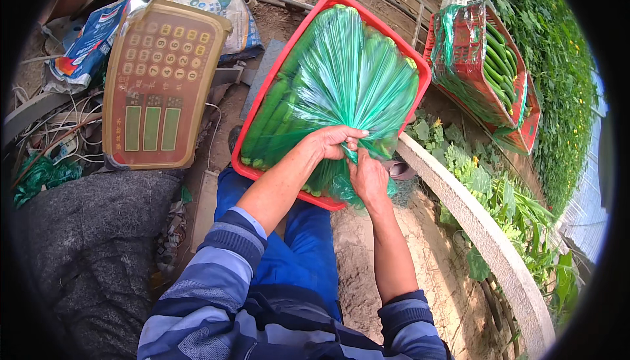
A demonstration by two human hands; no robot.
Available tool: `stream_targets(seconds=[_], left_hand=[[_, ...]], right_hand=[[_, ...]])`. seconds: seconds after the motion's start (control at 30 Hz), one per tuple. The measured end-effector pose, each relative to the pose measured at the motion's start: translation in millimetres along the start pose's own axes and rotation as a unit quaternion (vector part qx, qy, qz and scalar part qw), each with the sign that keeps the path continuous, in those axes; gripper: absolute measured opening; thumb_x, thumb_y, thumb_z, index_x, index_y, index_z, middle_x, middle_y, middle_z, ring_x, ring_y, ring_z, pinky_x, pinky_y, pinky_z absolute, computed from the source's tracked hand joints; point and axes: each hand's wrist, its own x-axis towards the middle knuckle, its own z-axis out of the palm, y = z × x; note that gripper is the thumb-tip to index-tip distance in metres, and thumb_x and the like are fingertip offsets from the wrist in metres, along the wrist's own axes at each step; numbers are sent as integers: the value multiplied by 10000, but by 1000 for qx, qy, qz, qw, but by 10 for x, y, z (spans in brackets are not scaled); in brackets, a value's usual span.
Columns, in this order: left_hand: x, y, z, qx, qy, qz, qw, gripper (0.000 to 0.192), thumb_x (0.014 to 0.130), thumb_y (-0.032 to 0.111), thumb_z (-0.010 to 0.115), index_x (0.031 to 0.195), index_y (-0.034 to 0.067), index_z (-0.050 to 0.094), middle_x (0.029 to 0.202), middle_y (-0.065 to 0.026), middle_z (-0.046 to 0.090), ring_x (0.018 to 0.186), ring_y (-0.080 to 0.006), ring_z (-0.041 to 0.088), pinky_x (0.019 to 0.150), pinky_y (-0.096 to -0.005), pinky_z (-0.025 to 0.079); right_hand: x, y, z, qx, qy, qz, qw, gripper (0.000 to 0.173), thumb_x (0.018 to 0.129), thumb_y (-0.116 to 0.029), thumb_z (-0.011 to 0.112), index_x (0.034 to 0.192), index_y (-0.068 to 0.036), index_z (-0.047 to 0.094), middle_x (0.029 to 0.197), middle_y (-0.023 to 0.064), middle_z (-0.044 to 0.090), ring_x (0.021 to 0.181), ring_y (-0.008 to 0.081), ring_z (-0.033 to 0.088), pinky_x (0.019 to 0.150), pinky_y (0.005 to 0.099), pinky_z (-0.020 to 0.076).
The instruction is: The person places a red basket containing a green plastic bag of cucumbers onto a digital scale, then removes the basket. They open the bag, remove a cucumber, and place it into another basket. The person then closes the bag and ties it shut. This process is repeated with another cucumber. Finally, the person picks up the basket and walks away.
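Observation:
A red plastic crate (266, 90) holds many long cucumbers (268, 119) under a thin green plastic bag (339, 64). The film is gathered into pleats that meet near the crate's lower right part. There my left hand (337, 141) grips the gathered plastic, its forefinger stretched out to the right. Close below and to the right, my right hand (369, 175) pinches a twisted part of the same bag. Loose green film hangs beneath both hands. The cucumbers under the film show only partly, and what lies within my fingers is mostly hidden.
An electronic scale's keypad and display panel (162, 84) stands left, above a dark grey cloth (98, 242). Stacked red crates (497, 104) with cucumbers lie at upper right. A curved pale beam (477, 222) runs beside green plants (487, 183). Printed sacks (93, 40) and metal tubing lie behind.

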Motion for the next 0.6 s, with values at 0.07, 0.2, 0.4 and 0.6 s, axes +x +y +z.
stream_targets(seconds=[0.07, 0.2, 0.4, 0.6], left_hand=[[-28, 48, -2, 70, 39, -43, 996, 124, 1029, 189, 654, 1059, 69, 661, 677, 60, 525, 663, -92, 536, 671, -286, 480], [-111, 114, 96, 140, 117, -82, 980, 318, 1070, 269, 551, 1181, 1, 682, 735, 51, 594, 738, -124, 584, 810, -382, 513], [-240, 84, 210, 6, 74, -49, 996, 283, 1011, 333, 688, 1135, 78, 691, 768, 51, 637, 959, -189, 673, 895, -486, 491], [-93, -194, 149, -311, -104, 135, 935, 189, 1006, 335, 699, 1002, 150, 658, 760, 58, 641, 960, -210, 662, 972, -499, 458]], right_hand=[[-31, 21, -90, -18, 30, -66, 997, 351, 957, -280, 698, 1196, -27, 649, 857, 249, 732, 827, 472, 715, 736, 577, 557], [-49, -8, -222, -24, 30, -122, 992, 312, 963, -265, 692, 1165, -29, 678, 800, 229, 725, 769, 439, 721, 679, 542, 566], [-262, -168, -274, -48, 51, -73, 995, 223, 997, -244, 644, 1011, -22, 631, 693, 235, 678, 647, 424, 701, 605, 532, 555], [-30, 248, -417, 56, 53, -26, 997, 305, 1029, -343, 605, 975, -43, 604, 839, 238, 702, 868, 461, 701, 716, 569, 533]])
